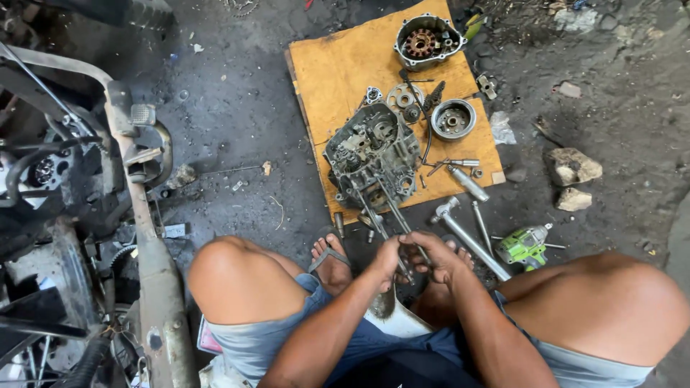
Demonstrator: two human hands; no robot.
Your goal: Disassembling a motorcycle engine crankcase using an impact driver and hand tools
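Between the knees, left hand (386, 260) and right hand (435, 259) grip a long engine stud (399, 219).

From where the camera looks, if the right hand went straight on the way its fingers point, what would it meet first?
The right hand points leftward at the left hand, so it would probably meet that hand and the thin metal rod between them first; depth is unclear.

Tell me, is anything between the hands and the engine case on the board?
Nothing separate blocks them. Both the left hand and the right hand close around long studs that run from the engine case on the board toward the person; only those studs fill the gap.
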